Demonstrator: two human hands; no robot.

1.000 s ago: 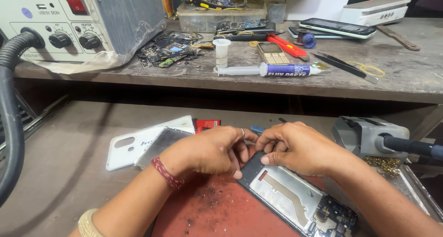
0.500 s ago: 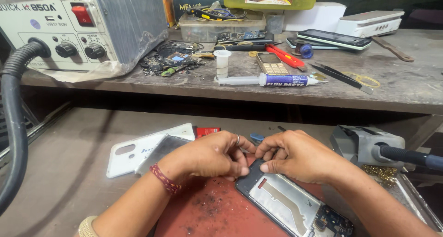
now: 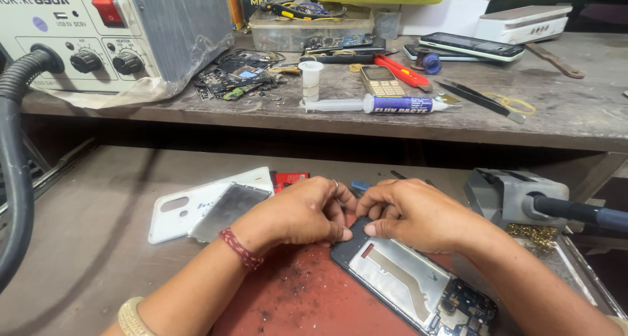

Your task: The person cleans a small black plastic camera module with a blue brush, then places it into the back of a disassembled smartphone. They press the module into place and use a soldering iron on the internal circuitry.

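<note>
- Where the two hands meet, an opened phone [image 3: 412, 280] lies face down on a red mat [image 3: 307, 303], its back off, with a silver inner plate and a dark circuit board showing at its lower end.
- The left hand [image 3: 297, 212] has its fingers [image 3: 333, 231] curled tight and pressed to the phone's top corner; whether they pinch anything small there I cannot tell.
- The right hand [image 3: 418, 212] rests over the same top edge, thumb flat on the frame and fingers bent down behind it, closed against the phone.
- The mat lies on the low table [image 3: 98, 244], dusted with black specks.
- Just left of the left hand lie a white phone back cover [image 3: 190, 205] and a grey panel [image 3: 229, 208] partly on top of it, with a small red item [image 3: 291, 179] beside them.
- To the right stands a grey tool stand [image 3: 507, 192] with a dark handle [image 3: 582, 212] poking out of it.
- On the raised shelf [image 3: 575, 113] behind are a syringe of paste [image 3: 376, 104], a keypad phone [image 3: 381, 81], a red-handled tool [image 3: 402, 71], tweezers [image 3: 481, 100], scattered circuit boards [image 3: 239, 81] and a dark smartphone [image 3: 471, 46].
- At the far left sits a hot-air station [image 3: 78, 41], its black ribbed hose [image 3: 16, 179] curving down.
</note>
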